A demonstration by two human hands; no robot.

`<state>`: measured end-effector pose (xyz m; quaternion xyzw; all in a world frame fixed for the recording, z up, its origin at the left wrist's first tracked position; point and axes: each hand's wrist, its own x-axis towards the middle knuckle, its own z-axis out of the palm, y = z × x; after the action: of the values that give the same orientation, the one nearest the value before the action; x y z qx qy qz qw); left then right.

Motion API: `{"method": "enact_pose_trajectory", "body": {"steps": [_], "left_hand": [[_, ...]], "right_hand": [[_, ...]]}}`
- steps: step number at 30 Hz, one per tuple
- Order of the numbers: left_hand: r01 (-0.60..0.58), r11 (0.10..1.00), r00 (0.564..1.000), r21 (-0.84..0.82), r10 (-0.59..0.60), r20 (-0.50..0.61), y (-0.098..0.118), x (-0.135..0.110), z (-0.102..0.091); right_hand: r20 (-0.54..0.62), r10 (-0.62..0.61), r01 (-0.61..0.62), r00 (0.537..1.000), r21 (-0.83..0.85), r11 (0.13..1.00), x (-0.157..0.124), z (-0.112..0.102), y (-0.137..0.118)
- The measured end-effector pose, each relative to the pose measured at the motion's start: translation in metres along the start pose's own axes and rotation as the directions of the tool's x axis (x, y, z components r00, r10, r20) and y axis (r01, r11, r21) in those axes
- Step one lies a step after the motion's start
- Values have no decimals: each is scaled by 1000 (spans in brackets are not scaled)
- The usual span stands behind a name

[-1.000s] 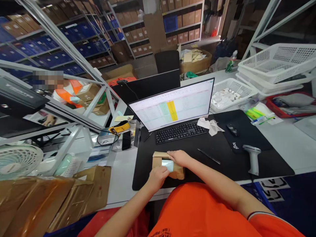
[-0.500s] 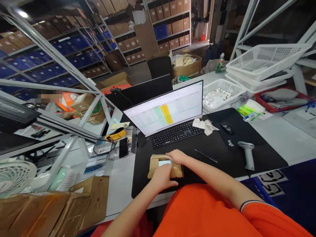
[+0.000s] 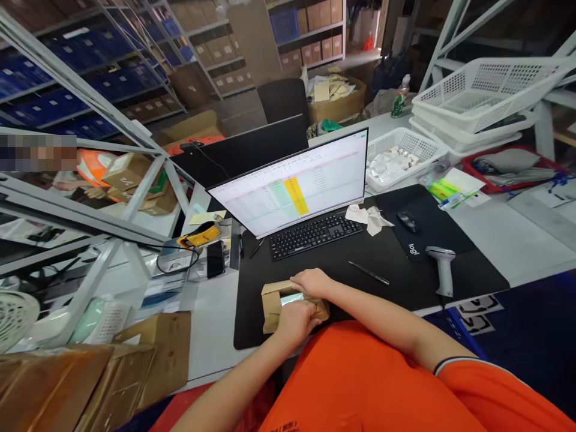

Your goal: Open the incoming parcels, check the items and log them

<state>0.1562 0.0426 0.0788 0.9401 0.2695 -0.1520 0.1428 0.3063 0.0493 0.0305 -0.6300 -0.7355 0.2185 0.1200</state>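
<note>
A small brown cardboard box (image 3: 270,311) lies on the black desk mat, its top opened. Inside it shows something pale blue-white (image 3: 291,298), too covered to name. My left hand (image 3: 297,321) is closed on the near side of the box, fingers curled over its edge. Across from it, my right hand (image 3: 312,282) grips the far edge and flap of the same box. The fingertips of both hands are partly hidden. Beyond the box stand a black keyboard (image 3: 315,235) and a tilted monitor (image 3: 292,186) with a spreadsheet on it.
A pen (image 3: 369,273), a barcode scanner (image 3: 443,270) and a mouse (image 3: 408,221) lie to the right, with crumpled paper (image 3: 372,218) near the keyboard. A phone (image 3: 215,259) lies left. White baskets (image 3: 486,96) stand back right; cartons (image 3: 166,354) front left. A person in orange works beyond the frame.
My left hand has closed its spread thumb in against the near side of the box. My right hand stays on the far edge. The camera view has shifted slightly.
</note>
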Motion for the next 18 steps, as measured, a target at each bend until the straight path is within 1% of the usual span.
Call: {"method": "enact_pose_trajectory", "body": {"steps": [3, 5, 7, 9, 12, 13, 15, 16, 18], "left_hand": [[22, 1000, 998, -3, -22, -64, 7, -8, 12], [21, 999, 992, 30, -17, -125, 12, -13, 22], [-13, 997, 984, 75, 26, -177, 16, -17, 34], [-71, 992, 977, 108, 91, -194, 21, -20, 46], [-118, 984, 966, 130, 144, -214, 23, -24, 56], [-115, 983, 960, 143, 147, -238, 22, -25, 56], [-92, 983, 948, 160, 135, -287, 13, -29, 49], [-80, 985, 947, 152, 123, -298, 6, -31, 43], [-66, 994, 955, 91, 89, -282, -14, -39, 27]], "right_hand": [[16, -22, 22, 1000, -16, 1000, -3, 2, -4], [24, -21, 22, 999, -32, 999, -4, 3, -5], [33, -5, 6, 999, -47, 999, -5, 2, -4], [42, 20, -17, 999, -60, 998, -4, 0, -1], [52, 34, -31, 998, -65, 997, -2, -5, 2], [53, 35, -31, 998, -65, 997, -2, -6, 2], [52, 38, -35, 998, -64, 997, -3, -8, 2], [50, 44, -41, 998, -65, 997, -3, -8, 2], [43, 59, -56, 997, -71, 996, -5, -9, 3]]}}
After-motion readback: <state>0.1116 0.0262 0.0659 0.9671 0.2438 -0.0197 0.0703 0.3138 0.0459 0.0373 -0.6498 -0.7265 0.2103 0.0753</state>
